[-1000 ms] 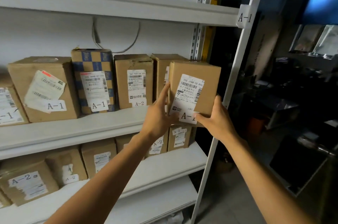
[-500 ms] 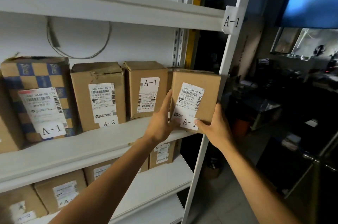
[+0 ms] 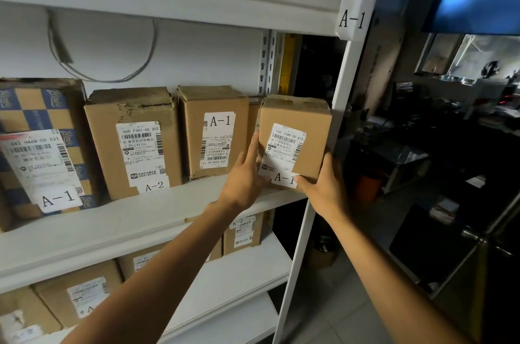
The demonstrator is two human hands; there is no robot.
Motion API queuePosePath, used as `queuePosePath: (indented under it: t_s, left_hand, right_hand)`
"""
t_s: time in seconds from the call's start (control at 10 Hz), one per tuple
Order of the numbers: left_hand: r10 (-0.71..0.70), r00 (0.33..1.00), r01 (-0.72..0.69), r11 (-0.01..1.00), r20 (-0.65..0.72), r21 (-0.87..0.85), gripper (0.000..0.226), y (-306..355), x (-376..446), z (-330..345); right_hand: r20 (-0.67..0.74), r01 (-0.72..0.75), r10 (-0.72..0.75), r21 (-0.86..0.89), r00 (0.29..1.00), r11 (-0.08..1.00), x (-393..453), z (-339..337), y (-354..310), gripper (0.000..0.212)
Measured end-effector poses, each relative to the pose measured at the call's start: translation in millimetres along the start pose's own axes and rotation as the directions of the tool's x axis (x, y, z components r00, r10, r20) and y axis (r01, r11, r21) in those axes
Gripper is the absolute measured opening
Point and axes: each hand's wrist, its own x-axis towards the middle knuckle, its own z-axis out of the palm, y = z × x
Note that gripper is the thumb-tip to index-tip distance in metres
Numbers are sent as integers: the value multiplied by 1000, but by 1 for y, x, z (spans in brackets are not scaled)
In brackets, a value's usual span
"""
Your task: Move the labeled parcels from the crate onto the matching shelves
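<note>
Two hands hold an A-1 parcel (image 3: 294,141) at the shelf (image 3: 157,211) end | left hand (image 3: 243,179) flat on its side, right hand (image 3: 323,186) gripping the lower corner | risk: parcel overhangs shelf edge beside the post (image 3: 342,107); early release could tip it off.

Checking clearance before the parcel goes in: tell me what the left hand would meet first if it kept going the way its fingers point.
The left hand points up and into the shelf along the held parcel. It would likely first meet the partly hidden box behind it; depth is unclear.

held parcel (image 3: 295,135): A-1, 100 J188-00 K15 | post tag (image 3: 352,17): A-1
</note>
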Motion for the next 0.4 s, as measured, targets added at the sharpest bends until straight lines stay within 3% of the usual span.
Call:
queuePosePath:
  t_s: [0.3,0.4]
  left_hand:
    - [-18,985,-11,985,174,170,100,-7,-16,-10]
    - [-46,980,-10,960,192,280,84,-8,-28,-23]
  right_hand:
    - [-45,-65,63,-56,997,996,-15,12,-1,93]
    - [-97,-72,65,-61,993,996,-29,15,1,90]
